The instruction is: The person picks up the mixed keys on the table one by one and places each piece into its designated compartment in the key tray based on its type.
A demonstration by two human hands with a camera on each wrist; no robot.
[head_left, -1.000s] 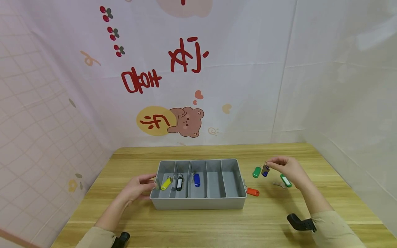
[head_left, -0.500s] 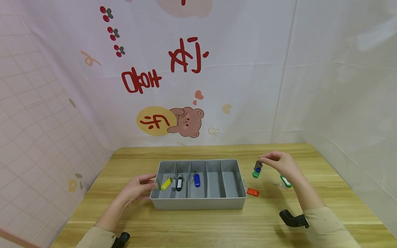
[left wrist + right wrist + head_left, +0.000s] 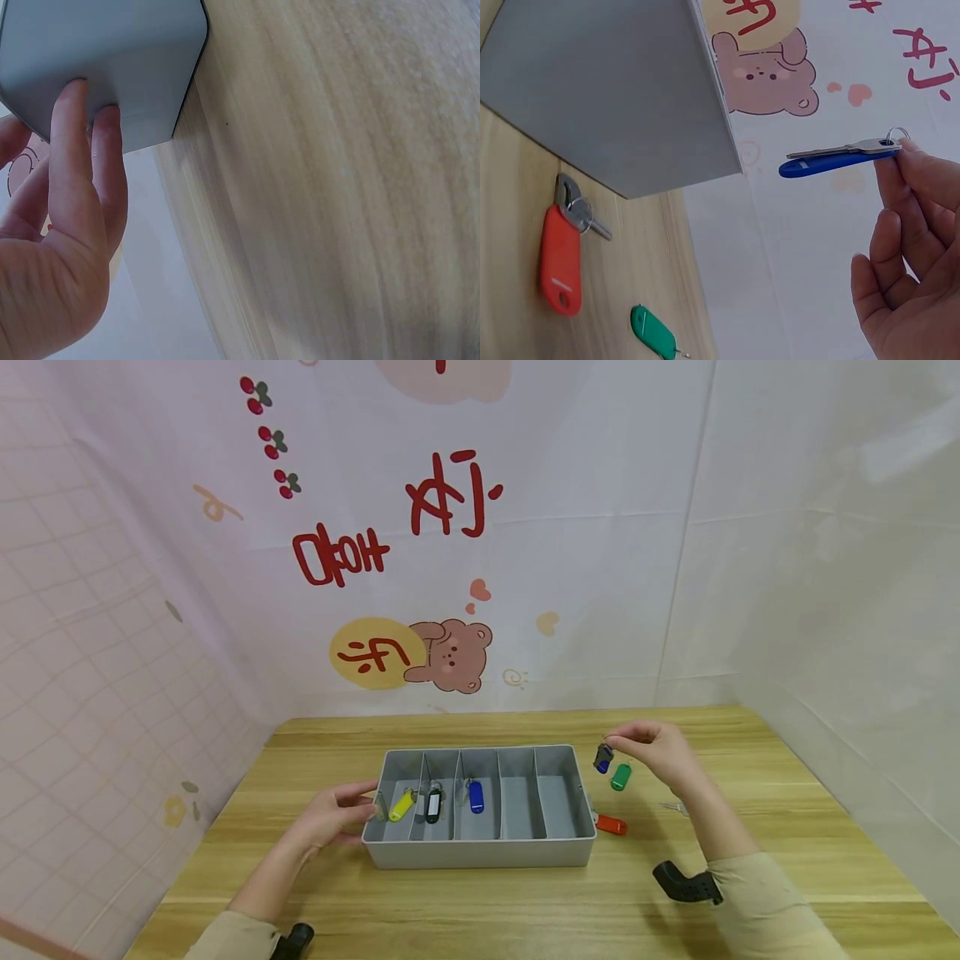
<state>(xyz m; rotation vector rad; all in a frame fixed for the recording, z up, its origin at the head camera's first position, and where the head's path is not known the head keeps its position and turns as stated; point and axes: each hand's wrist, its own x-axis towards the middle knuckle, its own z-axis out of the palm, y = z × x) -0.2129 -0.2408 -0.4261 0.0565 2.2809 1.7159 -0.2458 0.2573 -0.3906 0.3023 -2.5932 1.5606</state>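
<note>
A grey box (image 3: 480,853) with several compartments stands on the table. My left hand (image 3: 336,814) holds its left end, fingers (image 3: 69,142) against the outer wall and thumb at the rim. My right hand (image 3: 663,758) pinches the ring of a key (image 3: 855,147) with a blue key tag (image 3: 802,166), held in the air just right of the box. Inside, from the left, lie a yellow key tag (image 3: 402,805), a black key tag (image 3: 433,804) and another blue key tag (image 3: 476,797), each in its own compartment. The two right compartments hold nothing.
Right of the box, a red-orange key tag (image 3: 611,824) with its key lies close to the wall. A green key tag (image 3: 620,777) lies behind it. Another key (image 3: 672,807) shows partly beside my right forearm. Printed cloth (image 3: 600,568) rises behind the table.
My right hand has moved left toward the box, carrying the key with the blue tag past the green tag. My left hand stays on the box.
</note>
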